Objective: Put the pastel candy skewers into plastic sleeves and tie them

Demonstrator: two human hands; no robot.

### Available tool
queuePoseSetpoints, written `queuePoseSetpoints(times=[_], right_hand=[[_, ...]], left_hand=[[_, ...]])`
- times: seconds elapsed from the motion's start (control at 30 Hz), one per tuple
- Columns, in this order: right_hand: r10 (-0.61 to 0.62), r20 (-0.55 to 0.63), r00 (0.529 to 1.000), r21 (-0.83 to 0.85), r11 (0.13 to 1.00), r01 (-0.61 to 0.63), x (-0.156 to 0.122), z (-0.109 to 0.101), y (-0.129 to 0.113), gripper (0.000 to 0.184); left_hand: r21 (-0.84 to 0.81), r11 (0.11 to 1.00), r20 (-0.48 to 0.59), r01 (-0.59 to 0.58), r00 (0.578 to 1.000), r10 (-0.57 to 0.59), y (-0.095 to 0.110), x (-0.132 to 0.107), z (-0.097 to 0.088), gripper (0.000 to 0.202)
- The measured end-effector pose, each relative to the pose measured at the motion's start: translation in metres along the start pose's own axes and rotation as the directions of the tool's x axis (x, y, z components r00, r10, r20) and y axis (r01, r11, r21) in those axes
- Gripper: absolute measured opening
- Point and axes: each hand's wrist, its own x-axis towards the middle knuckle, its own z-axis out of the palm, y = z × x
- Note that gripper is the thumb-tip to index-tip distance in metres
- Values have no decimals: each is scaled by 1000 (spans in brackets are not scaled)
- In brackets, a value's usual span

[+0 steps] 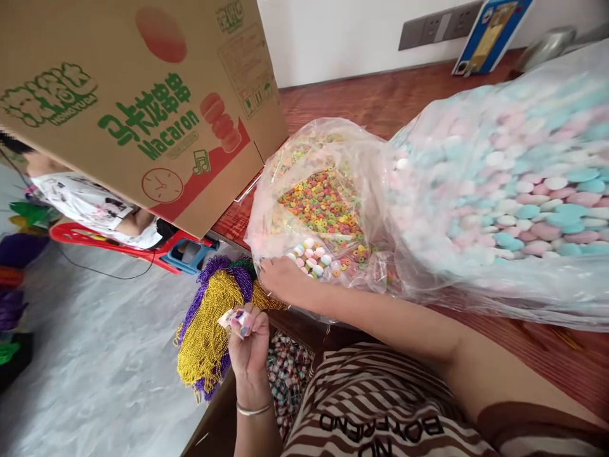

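My left hand point(247, 346) is closed, with a silver bangle on its wrist. It pinches a few small pastel candies point(238, 320) beside a heap of gold, purple and green bead strands point(212, 324). My right hand point(280, 276) reaches across to the mouth of a clear plastic bag point(266, 209) full of small colourful ring candies point(321, 203). Its fingers are curled at the bag's near edge, next to a few pastel candies point(311, 257) lying on the rings. What the fingers grip is hidden.
A much larger clear bag of pastel pink, blue and white pieces point(514, 184) lies to the right on the wooden table point(361, 101). A cardboard box marked Macaron point(143, 108) stands tilted at the left. Wrapped candies point(288, 374) sit below the table edge. Another person point(90, 203) is at the far left.
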Motion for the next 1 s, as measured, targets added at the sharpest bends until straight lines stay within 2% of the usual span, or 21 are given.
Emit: queuePoseSetpoints(times=[0.1, 0.17, 0.27, 0.37, 0.43, 0.47, 0.53, 0.6, 0.7, 0.8, 0.9, 1.0], right_hand=[[196, -106, 975, 32, 981, -194, -50, -29, 21, 23], [397, -111, 911, 53, 918, -393, -86, -42, 40, 22], [593, -54, 804, 96, 804, -587, -122, -40, 66, 20], [678, 29, 734, 111, 728, -677, -134, -23, 79, 20], [679, 16, 734, 127, 726, -675, -141, -16, 79, 22], [661, -36, 750, 162, 744, -648, -147, -14, 76, 24], [598, -202, 775, 290, 793, -536, -169, -17, 70, 27], [523, -347, 779, 435, 825, -360, -200, -25, 62, 28], [479, -425, 768, 538, 816, -211, -245, -39, 51, 23], [497, -472, 728, 560, 807, -188, -274, -47, 41, 22], [536, -488, 689, 565, 795, -218, -288, -46, 38, 22], [532, -513, 674, 527, 815, -241, -300, -44, 39, 22]], left_hand=[[-53, 997, -9, 59, 998, -59, -7, 13, 1, 35], [-78, 992, -18, 104, 994, -106, -15, 20, 5, 37], [-70, 982, -33, 177, 983, -179, -31, 30, 14, 38], [-46, 970, -44, 237, 970, -239, -51, 36, 28, 34], [-33, 965, -73, 260, 962, -261, -63, 40, 39, 30], [-28, 963, -97, 268, 958, -269, -69, 41, 45, 27], [-29, 957, -144, 288, 946, -289, -80, 42, 54, 24], [-48, 947, -166, 318, 932, -321, -90, 43, 62, 25], [-58, 926, -197, 372, 905, -376, -107, 42, 72, 23], [-33, 904, -230, 427, 877, -423, -127, 38, 80, 21], [7, 881, -221, 473, 860, -459, -144, 33, 89, 24], [61, 856, -190, 514, 847, -496, -156, 27, 96, 28]])
